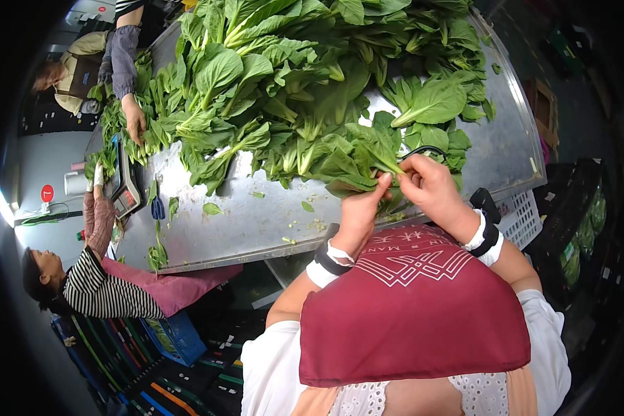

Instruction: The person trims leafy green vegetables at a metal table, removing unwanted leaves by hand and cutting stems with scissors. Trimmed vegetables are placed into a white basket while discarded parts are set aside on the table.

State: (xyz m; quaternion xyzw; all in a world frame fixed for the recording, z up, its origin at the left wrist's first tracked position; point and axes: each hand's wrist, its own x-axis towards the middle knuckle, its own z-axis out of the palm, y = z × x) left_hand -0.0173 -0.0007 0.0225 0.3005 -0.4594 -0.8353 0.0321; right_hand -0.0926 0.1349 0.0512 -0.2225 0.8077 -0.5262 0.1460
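Observation:
Near the front edge of the metal table, both hands are on a leafy green [369,151] with pale stems. My left hand [358,214] holds it from below, with the thumb near the stem base. The thumb and fingers of my right hand [432,188] pinch that base end from the other side. A black loop [424,150], possibly a scissors handle, shows above my right knuckles; the rest of it is hidden. Just beyond the hands, more loose greens [312,151] lie with their stems towards me.
A large pile of greens [270,67] covers the far part of the metal table [255,223]. At left are blue-handled scissors [157,208], a digital scale [127,200] and co-workers' hands [134,119]. A white plastic basket [522,221] stands right, below the table edge.

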